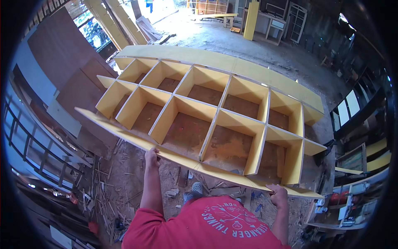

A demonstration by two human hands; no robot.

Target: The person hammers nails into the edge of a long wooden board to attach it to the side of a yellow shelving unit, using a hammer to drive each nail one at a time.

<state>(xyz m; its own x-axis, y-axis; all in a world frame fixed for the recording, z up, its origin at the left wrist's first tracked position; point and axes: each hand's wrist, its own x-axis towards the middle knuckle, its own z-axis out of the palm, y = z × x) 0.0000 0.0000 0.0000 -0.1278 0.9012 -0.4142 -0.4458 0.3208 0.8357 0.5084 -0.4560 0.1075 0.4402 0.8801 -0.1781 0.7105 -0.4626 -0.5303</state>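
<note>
In front of me lies a large yellow shelf frame [216, 103] with two rows of open square compartments. A long narrow yellow board [182, 159] runs along its near side, tilted in the picture. My left hand [152, 157] grips the board's near edge left of its middle, with the fingers curled round it. Toward the board's right end, my right hand [277, 194] is closed on the same edge. Another long yellow board [248, 68] lines the far side of the frame. The frame rests on a brown work surface [182, 128], seen through the compartments.
Brown sheet panels [62, 45] lean at the left beside a dark metal grille [31, 149]. Wood scraps [103, 182] litter the floor around my feet. A tray of tools [344, 207] stands at the right. Farther back are a yellow post [251, 20] and a white cabinet [275, 29].
</note>
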